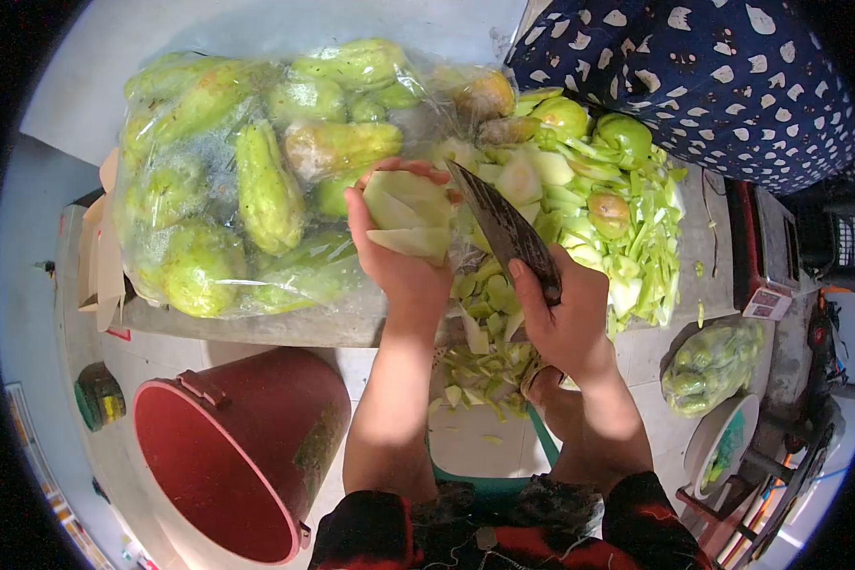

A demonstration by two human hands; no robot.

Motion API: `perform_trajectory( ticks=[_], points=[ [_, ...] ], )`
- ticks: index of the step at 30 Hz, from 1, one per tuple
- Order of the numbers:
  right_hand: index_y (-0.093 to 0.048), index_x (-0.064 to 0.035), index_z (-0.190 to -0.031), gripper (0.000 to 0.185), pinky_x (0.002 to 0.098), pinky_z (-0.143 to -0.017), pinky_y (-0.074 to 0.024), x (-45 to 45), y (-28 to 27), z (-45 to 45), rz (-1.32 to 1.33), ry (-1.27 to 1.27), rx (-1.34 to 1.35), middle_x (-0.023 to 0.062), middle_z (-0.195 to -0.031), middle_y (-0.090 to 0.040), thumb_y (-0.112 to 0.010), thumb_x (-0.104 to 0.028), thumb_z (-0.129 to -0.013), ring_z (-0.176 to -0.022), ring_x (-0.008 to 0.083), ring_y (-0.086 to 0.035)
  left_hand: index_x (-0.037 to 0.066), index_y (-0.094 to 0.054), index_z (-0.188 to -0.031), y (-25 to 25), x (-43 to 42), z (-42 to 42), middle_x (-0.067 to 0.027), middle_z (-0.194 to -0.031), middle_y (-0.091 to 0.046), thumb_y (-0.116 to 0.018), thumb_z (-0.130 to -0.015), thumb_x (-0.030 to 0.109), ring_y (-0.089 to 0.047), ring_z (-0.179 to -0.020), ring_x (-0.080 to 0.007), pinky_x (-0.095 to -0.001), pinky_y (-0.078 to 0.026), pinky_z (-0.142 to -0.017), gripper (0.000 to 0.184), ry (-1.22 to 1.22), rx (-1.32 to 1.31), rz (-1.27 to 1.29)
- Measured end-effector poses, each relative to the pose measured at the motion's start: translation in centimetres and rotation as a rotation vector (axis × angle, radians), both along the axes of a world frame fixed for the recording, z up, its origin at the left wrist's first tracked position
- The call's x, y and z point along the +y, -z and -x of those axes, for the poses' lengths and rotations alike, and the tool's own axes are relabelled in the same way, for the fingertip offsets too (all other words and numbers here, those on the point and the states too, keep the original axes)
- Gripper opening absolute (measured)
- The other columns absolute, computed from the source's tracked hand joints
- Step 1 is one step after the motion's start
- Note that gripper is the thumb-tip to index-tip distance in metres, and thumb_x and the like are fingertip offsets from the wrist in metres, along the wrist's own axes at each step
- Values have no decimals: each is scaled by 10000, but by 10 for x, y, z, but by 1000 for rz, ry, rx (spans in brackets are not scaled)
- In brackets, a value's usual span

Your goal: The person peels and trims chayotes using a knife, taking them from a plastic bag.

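My left hand [399,271] cups a pale, peeled piece of green fruit [408,211], its cut faces turned up. Gripped in my right hand [570,313] is a dark, wide-bladed knife [503,223], its blade slanting up and left beside the fruit. Right of the knife, a heap of green peelings [636,247] covers part of the table, with some pale pieces behind the blade. To the left lies a clear plastic bag [228,180] full of whole green fruits, some with yellow-brown patches.
A red bin [247,446] lies tilted below the table's left side. More peelings [484,375] are on the floor. At the right are a bag of green fruit [712,366] and a white basin [727,446]. A person in dark patterned cloth [703,76] is across the table.
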State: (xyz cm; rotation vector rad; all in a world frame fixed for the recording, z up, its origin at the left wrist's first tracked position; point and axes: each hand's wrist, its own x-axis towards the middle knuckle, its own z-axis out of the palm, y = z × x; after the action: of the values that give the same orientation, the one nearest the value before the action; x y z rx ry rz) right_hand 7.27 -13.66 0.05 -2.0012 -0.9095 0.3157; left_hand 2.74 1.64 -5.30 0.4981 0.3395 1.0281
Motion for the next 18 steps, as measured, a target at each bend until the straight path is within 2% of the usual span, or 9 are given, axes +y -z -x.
perform_trajectory(
  ticks=[1,2,4,8,10,13,17,18],
  points=[
    [-568,-14,-817,177,437,-506,-433,-1,1,1,34,-9,-94,194,-612,-561,-619,-165,-893,-573,396,-580,41,-535,-1108,-3,1,1,-145,-999,-608,-360,-992,483,-615,-883,-283,-417,-521,-756,489,-37,37,-104],
    [-564,-18,-821,172,449,-523,-440,-1,3,2,67,-16,-188,194,-635,-565,-616,-165,-892,-593,395,-585,41,-535,-1108,-4,2,2,-145,-999,-608,-360,-992,483,-615,-883,-283,-417,-521,-756,489,-38,37,-105],
    [-559,-23,-824,160,462,-544,-446,-2,11,5,39,-48,-200,194,-663,-565,-616,-160,-885,-619,397,-586,49,-538,-1111,-6,2,2,-149,-1014,-611,-362,-986,501,-613,-903,-287,-434,-512,-764,501,-352,443,-591],
    [-547,-42,-847,121,480,-587,-464,-1,22,9,-14,-115,-174,181,-751,-581,-624,-135,-839,-689,399,-593,52,-540,-1124,-7,6,5,-150,-1017,-613,-351,-987,503,-614,-901,-299,-452,-506,-769,508,-364,490,-662],
    [-550,-42,-853,126,477,-591,-469,-2,21,7,-2,-186,-197,175,-764,-586,-630,-133,-821,-696,398,-595,54,-540,-1136,-6,11,8,-149,-1029,-616,-345,-986,499,-610,-908,-323,-470,-505,-768,509,-24,95,-205],
    [-555,-44,-866,140,471,-599,-478,-3,14,5,52,-317,-246,164,-779,-590,-639,-128,-792,-705,396,-597,56,-521,-1138,-6,15,10,-140,-1009,-618,-305,-993,510,-605,-896,-292,-441,-502,-758,523,28,-39,-144],
    [-556,-55,-877,145,465,-607,-486,-7,10,-2,83,-404,-220,154,-780,-588,-642,-123,-782,-706,386,-601,76,-521,-1138,-10,20,17,-140,-1004,-616,-276,-981,541,-599,-910,-307,-461,-501,-762,549,62,-153,2],
    [-556,-55,-877,145,465,-607,-486,-7,10,-3,84,-405,-220,154,-780,-588,-642,-123,-782,-706,386,-601,74,-533,-1141,-10,22,19,-143,-1024,-620,-314,-969,551,-589,-934,-320,-472,-490,-781,553,87,-188,19]
  ],
)
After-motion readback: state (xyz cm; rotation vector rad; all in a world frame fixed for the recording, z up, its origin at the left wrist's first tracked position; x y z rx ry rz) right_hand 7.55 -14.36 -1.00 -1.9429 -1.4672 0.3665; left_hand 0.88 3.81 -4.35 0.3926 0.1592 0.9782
